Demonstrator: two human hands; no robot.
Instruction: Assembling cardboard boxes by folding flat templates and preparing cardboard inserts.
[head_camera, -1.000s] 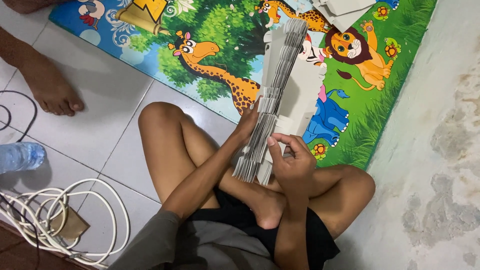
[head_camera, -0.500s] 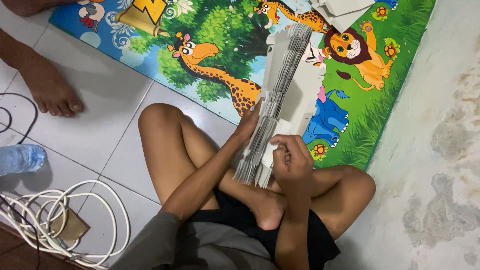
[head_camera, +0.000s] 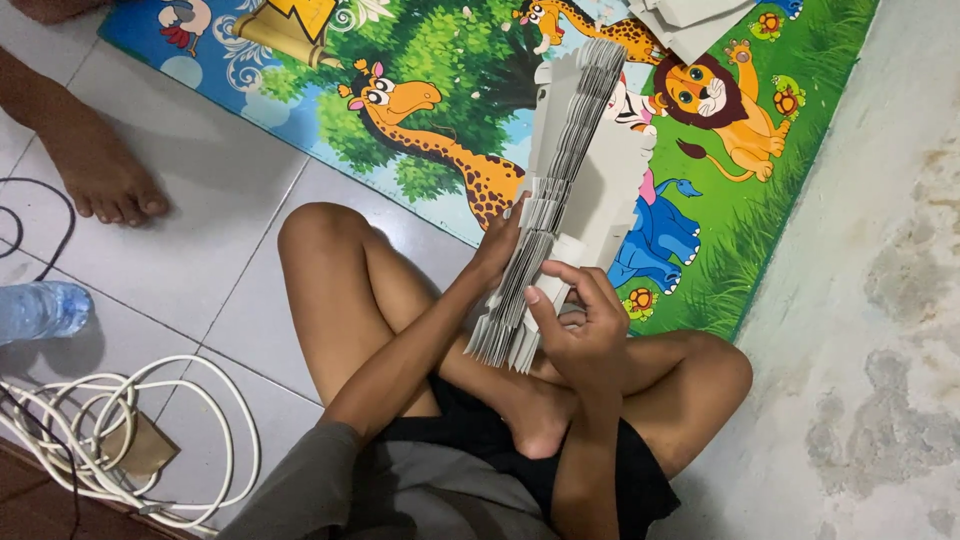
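The stack of flat grey cardboard pieces (head_camera: 560, 210) stands on edge above the person's crossed legs, at the near edge of the animal-print play mat (head_camera: 420, 110), with its long axis running from the lap up and away toward the mat's far edge, the top leaning slightly right. The sheets are fanned, so their thin edges face the camera and their broad faces point left and right. The left hand (head_camera: 500, 250) presses flat against the left face of the stack near its lower part, fingers extended along the card. The right hand (head_camera: 580, 325) grips the lower right side, fingers curled around the outer sheets and the thumb laid across the near edges. To handle the stack well, judged from this view: keep both palms opposed at the same height, keep the lower edges level, and let the thumb separate sheets without loosening the pinch, since the fanned top may splay. More grey card pieces (head_camera: 690, 20) lie at the far edge of the mat. On the tiled floor (head_camera: 200, 250) to the left are another person's bare foot (head_camera: 100, 175), a plastic bottle (head_camera: 40, 310) and a coiled white cable (head_camera: 130, 450).
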